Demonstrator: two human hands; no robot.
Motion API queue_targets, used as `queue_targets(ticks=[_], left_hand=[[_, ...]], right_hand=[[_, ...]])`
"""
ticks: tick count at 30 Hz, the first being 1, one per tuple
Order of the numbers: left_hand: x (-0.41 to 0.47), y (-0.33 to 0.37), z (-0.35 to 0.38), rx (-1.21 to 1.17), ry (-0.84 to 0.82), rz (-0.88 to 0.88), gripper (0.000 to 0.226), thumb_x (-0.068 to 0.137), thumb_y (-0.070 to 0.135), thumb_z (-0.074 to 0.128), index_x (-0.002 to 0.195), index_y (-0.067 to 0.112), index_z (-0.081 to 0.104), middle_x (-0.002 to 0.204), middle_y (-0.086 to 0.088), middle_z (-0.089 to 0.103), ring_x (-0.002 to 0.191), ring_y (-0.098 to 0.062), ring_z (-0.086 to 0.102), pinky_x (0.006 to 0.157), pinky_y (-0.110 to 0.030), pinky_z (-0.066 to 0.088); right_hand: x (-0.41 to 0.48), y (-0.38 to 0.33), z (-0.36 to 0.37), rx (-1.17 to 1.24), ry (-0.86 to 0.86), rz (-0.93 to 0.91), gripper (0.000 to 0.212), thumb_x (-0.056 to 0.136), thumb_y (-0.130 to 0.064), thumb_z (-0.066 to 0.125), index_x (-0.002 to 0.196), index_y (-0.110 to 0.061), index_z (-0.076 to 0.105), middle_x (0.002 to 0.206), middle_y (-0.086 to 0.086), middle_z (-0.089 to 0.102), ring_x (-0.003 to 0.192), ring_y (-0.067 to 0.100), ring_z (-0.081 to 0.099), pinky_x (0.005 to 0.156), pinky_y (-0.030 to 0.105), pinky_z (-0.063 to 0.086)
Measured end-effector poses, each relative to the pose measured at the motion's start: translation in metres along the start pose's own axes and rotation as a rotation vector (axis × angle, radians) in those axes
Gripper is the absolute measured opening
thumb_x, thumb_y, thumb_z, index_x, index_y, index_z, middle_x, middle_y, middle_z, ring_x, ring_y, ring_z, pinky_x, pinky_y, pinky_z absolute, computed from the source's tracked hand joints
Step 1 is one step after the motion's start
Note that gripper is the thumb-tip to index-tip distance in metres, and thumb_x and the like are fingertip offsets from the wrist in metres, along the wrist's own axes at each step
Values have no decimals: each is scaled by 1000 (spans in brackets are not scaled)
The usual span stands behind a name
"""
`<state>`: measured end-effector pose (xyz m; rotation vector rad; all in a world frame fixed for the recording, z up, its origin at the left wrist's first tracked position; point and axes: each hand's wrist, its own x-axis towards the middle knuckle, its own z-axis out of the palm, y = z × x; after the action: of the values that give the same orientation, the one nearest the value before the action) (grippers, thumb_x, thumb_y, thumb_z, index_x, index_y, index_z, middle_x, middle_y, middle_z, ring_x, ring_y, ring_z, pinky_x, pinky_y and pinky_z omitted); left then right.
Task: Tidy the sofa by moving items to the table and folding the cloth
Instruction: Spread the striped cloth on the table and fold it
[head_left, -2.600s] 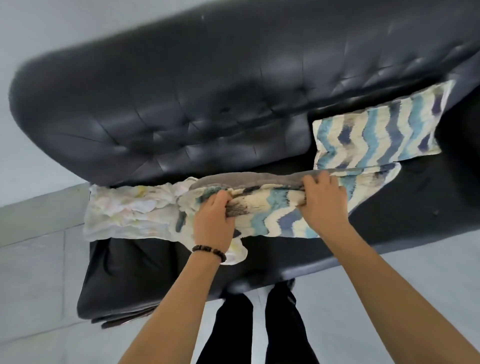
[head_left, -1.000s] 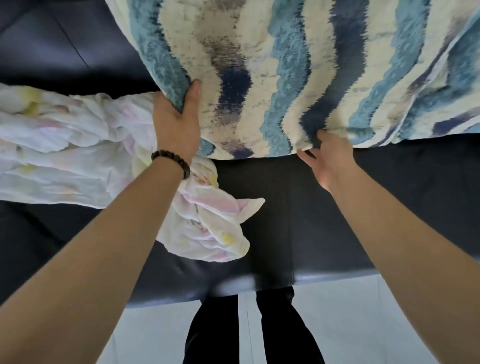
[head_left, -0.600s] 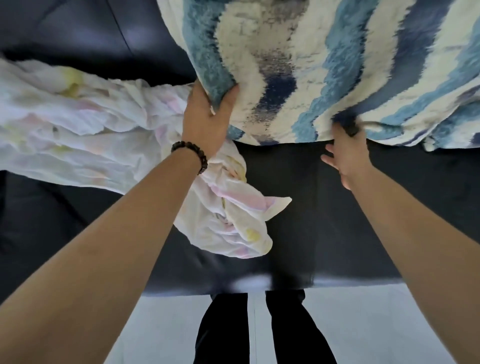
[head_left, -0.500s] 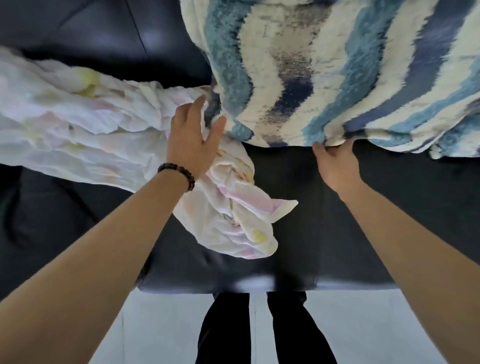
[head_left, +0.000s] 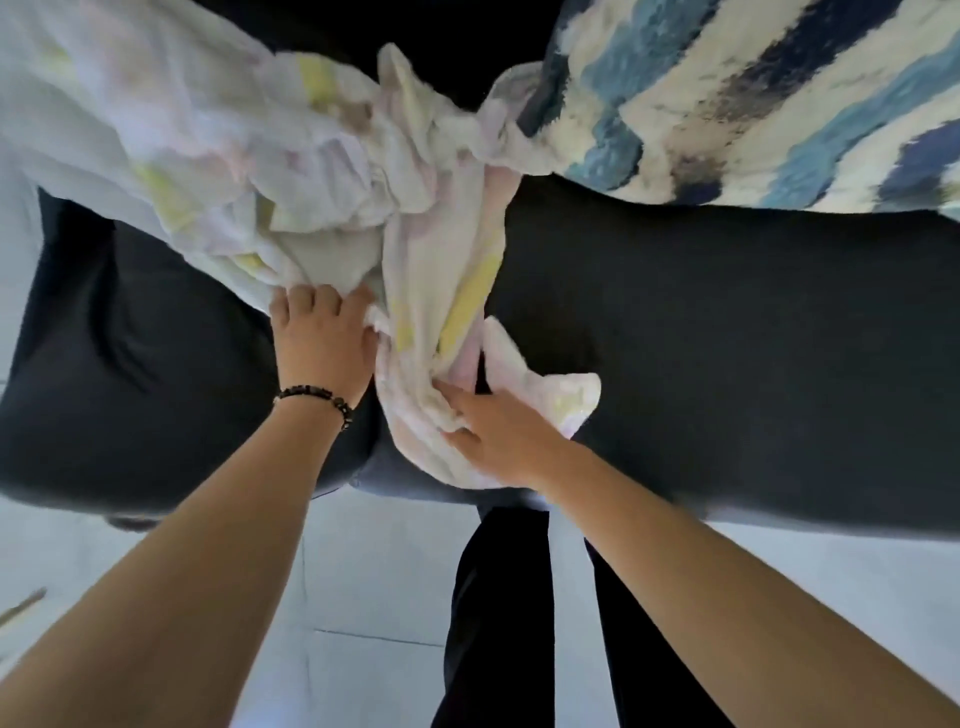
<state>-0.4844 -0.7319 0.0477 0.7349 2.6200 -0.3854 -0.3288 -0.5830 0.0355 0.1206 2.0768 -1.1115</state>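
A crumpled white cloth (head_left: 218, 156) with faint pink and yellow marks lies across the black sofa seat (head_left: 727, 338), and its end hangs down towards the front edge. My left hand (head_left: 322, 343), with a bead bracelet on the wrist, grips a bunch of the cloth at its lower edge. My right hand (head_left: 498, 431) grips the hanging end of the same cloth. A blue, navy and cream wave-patterned pillow (head_left: 753, 98) rests at the upper right, touching the cloth's top.
The sofa's front edge (head_left: 779, 519) runs across the middle of the view. Below it are a pale tiled floor (head_left: 374, 597) and my dark trouser legs (head_left: 498, 623).
Both hands have let go of the patterned pillow, which now lies at the upper right. They moved down and left and took hold of the white cloth.
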Motion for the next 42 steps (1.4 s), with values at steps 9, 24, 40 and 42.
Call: queue_targets(ticks=[9, 24, 40, 42], left_hand=[[-70, 23, 13, -263, -218, 129, 38, 80, 32, 70, 110, 10, 63, 97, -11, 64, 88, -34, 61, 65, -35, 45], [-94, 21, -13, -517, 329, 248, 24, 95, 18, 50, 101, 1, 64, 76, -15, 66, 64, -35, 62, 59, -35, 48], [-160, 73, -159, -217, 98, 465, 28, 75, 20, 73, 100, 11, 63, 77, -8, 63, 69, -31, 59, 55, -35, 43], [-163, 75, -208, -288, 131, 450, 27, 81, 18, 65, 107, 14, 62, 86, -7, 64, 79, -32, 59, 60, -34, 40]], right_hand=[[-116, 118, -53, -187, 638, 803, 37, 99, -33, 42, 133, -20, 49, 118, 17, 60, 102, 42, 59, 78, 46, 46], [-47, -4, 25, -258, 325, 168, 92, 82, -53, 68, 154, -15, 26, 141, 11, 49, 129, 31, 47, 109, 43, 36], [-299, -31, -101, -132, 565, 514, 52, 80, -65, 64, 119, -35, 49, 86, -9, 62, 79, 18, 59, 70, 30, 39], [-350, -42, -122, -110, 640, 564, 57, 77, -60, 68, 125, -36, 48, 98, -8, 64, 88, 19, 61, 73, 32, 41]])
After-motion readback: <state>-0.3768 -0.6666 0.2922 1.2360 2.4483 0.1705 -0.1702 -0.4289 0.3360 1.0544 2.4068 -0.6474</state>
